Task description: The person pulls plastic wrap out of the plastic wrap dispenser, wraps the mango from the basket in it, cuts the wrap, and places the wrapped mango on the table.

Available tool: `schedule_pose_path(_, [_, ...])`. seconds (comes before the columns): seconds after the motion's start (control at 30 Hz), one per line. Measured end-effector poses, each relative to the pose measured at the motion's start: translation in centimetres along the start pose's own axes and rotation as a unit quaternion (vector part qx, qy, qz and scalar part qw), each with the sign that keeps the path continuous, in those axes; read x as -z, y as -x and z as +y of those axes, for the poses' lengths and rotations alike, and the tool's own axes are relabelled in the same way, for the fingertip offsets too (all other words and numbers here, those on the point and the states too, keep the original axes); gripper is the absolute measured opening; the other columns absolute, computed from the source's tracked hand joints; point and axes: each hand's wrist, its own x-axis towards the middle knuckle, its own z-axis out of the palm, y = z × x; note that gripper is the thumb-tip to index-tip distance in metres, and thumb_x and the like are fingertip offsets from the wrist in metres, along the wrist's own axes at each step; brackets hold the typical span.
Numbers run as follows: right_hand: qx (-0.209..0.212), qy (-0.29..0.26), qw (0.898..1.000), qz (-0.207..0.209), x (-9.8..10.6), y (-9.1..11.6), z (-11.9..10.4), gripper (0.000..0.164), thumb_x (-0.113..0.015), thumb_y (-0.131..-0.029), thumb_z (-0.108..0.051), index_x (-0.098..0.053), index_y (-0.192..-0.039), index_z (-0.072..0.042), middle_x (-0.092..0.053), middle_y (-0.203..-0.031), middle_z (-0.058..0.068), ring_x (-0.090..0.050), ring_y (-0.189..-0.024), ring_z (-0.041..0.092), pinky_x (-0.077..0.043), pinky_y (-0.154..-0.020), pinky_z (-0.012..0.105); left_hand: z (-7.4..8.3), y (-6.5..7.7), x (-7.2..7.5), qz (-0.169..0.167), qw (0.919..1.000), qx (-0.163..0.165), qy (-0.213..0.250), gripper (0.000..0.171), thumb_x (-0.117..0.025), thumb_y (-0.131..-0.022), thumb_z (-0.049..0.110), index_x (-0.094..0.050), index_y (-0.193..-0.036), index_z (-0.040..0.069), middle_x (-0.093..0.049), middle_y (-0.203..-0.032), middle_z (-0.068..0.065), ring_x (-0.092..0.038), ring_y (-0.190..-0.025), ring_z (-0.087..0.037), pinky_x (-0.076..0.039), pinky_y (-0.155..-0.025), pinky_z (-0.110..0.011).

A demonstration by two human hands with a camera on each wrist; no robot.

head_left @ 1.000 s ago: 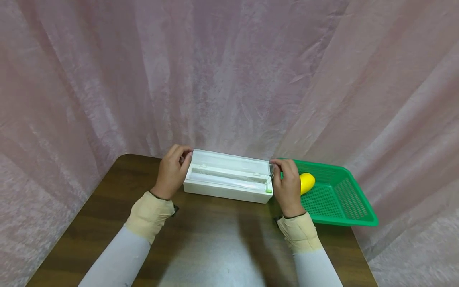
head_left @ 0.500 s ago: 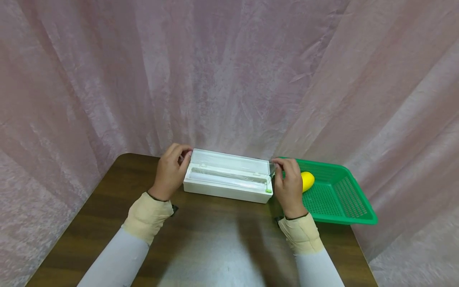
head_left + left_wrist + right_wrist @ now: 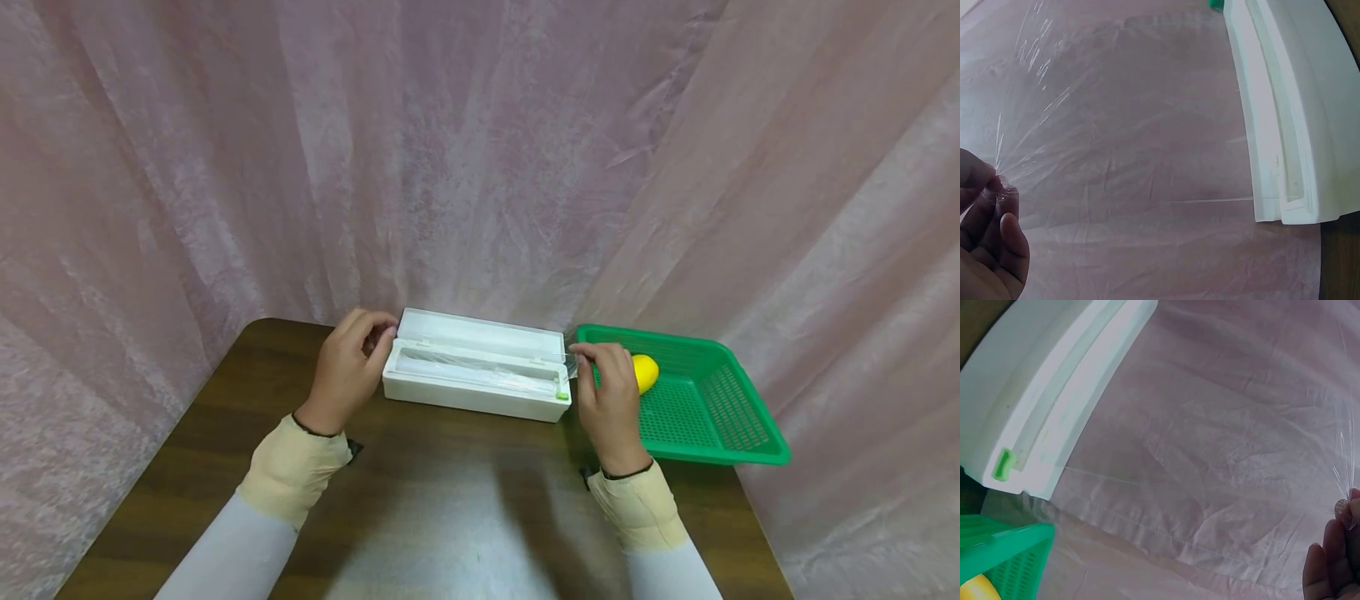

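Could barely make out the clear film [image 3: 1110, 125], stretched from the far white box [image 3: 472, 399], pinched by left hand [image 3: 347, 362] and right hand [image 3: 611, 406]. Found a yellow fruit [image 3: 647, 374], partly hidden by the right hand, in the green basket [image 3: 738, 408], right.

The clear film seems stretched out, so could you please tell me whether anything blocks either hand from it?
Nothing visible does: the left hand and right hand each pinch the clear film directly.

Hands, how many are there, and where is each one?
2. The left hand pinches clear film by the left end of the white box. The right hand pinches film by its right end, near the green basket.
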Motion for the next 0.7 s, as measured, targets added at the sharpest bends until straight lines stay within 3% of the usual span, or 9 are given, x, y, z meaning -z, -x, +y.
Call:
schedule_pose_path(0.5, [-0.041, 0.006, 0.999, -0.026, 1.3, 3.6, -1.7, 0.018, -0.062, -0.087, 0.004, -0.065, -0.102, -0.005, -0.060, -0.095, 0.006, -0.053, -0.090, 0.022, -0.042, -0.078, 0.037, 1.2, 2.7, 1.3, -0.035, 0.9989, 0.026, 0.015, 0.011, -0.061, -0.089, 0.007, -0.064, -0.098, 0.012, -0.050, -0.084, 0.006, -0.046, -0.073, -0.009, -0.041, -0.057, -0.026])
schedule_pose_path(0.7, [-0.039, 0.000, 0.999, -0.037, 2.1, 5.4, -2.3, 0.022, -0.064, -0.084, 0.008, -0.065, -0.102, -0.005, -0.060, -0.094, 0.004, -0.052, -0.088, 0.021, -0.041, -0.077, 0.035, 1.4, 4.5, 1.8, -0.076, 0.9965, 0.034, 0.009, 0.010, -0.063, -0.089, 0.008, -0.063, -0.097, 0.015, -0.049, -0.084, 0.008, -0.046, -0.074, -0.008, -0.042, -0.059, -0.025])
